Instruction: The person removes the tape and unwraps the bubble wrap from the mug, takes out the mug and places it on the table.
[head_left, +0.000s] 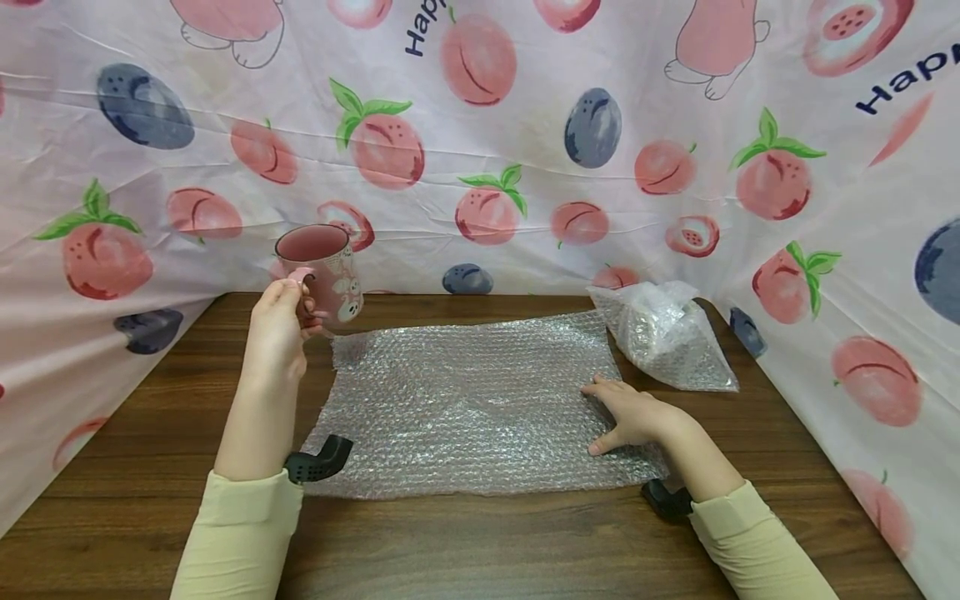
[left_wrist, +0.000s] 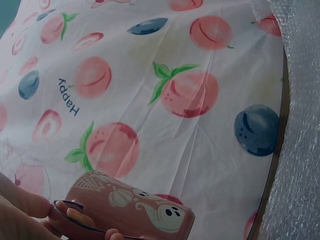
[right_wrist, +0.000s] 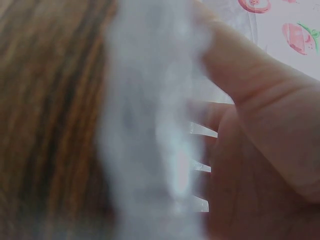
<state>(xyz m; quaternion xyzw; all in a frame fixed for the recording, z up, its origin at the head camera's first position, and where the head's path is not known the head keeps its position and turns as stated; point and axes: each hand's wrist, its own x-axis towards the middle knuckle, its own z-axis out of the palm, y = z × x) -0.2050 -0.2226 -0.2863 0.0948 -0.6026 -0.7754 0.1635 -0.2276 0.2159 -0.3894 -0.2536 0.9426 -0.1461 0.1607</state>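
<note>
Head view: my left hand (head_left: 281, 315) grips mug (head_left: 331, 287) by handle (head_left: 302, 273), raised near far-left corner of bubble wrap (head_left: 465, 408); slackened fingers might drop it. My right hand (head_left: 633, 414), spread on wrap, could drag it askew.

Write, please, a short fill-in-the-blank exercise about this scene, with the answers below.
1. The left hand grips the mug by its ____.
2. The right hand is at one end of the sheet of bubble ____.
3. The wrapped bundle is nearer to the ____ hand.

Missing words: handle; wrap; right.
</note>
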